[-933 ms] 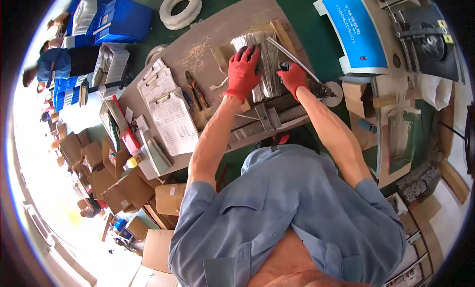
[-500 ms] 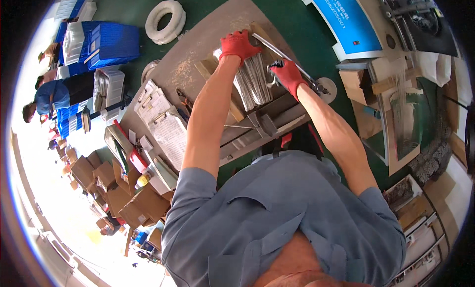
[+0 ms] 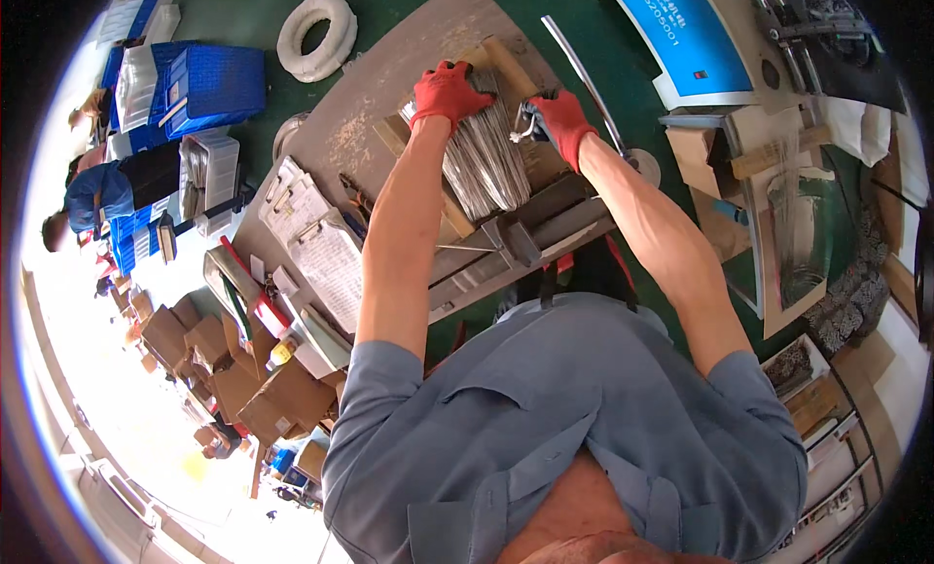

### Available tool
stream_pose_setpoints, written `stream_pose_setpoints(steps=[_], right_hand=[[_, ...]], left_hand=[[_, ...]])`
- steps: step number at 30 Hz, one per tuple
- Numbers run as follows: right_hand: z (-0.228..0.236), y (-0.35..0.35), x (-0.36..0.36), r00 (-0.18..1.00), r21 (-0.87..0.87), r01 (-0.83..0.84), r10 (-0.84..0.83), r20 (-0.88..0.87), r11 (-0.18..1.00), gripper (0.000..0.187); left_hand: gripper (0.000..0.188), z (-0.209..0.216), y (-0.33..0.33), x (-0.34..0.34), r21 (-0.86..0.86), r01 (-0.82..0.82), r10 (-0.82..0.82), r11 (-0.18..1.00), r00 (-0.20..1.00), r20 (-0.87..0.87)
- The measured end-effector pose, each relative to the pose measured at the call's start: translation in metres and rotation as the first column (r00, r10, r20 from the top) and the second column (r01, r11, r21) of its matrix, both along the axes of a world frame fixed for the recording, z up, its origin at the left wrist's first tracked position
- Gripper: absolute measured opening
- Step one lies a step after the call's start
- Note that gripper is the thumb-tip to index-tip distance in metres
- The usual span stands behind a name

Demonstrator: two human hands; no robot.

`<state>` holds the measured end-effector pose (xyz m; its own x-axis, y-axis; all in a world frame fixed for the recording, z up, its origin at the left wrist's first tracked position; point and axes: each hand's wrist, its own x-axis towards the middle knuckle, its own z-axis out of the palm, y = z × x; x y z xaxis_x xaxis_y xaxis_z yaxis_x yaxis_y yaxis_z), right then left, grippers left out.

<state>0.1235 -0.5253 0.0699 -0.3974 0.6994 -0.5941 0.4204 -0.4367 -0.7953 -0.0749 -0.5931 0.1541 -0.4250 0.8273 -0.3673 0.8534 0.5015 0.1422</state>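
Note:
A bundle of thin silvery metal rods (image 3: pixel 484 175) lies on the worktable (image 3: pixel 375 92), fanned out between wooden blocks. My left hand (image 3: pixel 450 95), in a red glove, is closed over the bundle's far left part, its fingertips partly hidden. At the bundle's right side is my right hand (image 3: pixel 562 124), in a red glove with dark fingertips. Its fingers are pinched together by a small whitish, shiny piece (image 3: pixel 523 126), too small to name. A wooden block (image 3: pixel 510 68) sits beyond the rods, and a wooden strip (image 3: pixel 454 214) borders their near left side.
A long shiny tube (image 3: pixel 587 77) slants past my right hand, near a round disc (image 3: pixel 643 167). Pliers (image 3: pixel 356 192) and clipboards with papers (image 3: pixel 326 257) lie left on the table. A metal bracket (image 3: pixel 511 241) is near its front edge. Blue crates (image 3: pixel 214 89) stand far left.
The long tube has swung away from the rods, to the right. Both my hands have shifted slightly left in view, and the rods look more spread out. The view has moved a little too.

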Motion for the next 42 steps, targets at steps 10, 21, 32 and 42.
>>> stream_pose_setpoints(steps=[10, 21, 32, 42], right_hand=[[0.057, 0.015, -0.02, 0.991, 0.233, -0.132, 0.137, -0.007, 0.964, 0.035], [0.092, 0.068, 0.005, 0.752, 0.69, -0.653, 0.377, 0.54, 0.313, 0.045], [0.118, 0.063, 0.047, 0.873, 0.794, -0.488, 0.21, 0.44, 0.362, 0.039], [0.103, 0.006, 0.284, 0.891, 0.605, 0.312, -0.447, 0.082, 0.732, 0.025]], left_hand=[[0.081, -0.003, -0.02, -0.015, 0.077, -0.048, 0.041, 0.996, 0.995, 0.088], [0.078, -0.012, -0.018, -0.028, 0.118, 0.12, -0.137, 0.986, 0.979, 0.149], [0.067, 0.042, -0.007, -0.031, 0.147, 0.229, -0.211, 0.962, 0.969, -0.127], [0.057, 0.103, 0.028, 0.08, 0.756, 0.181, -0.404, 0.628, 0.907, 0.119]])
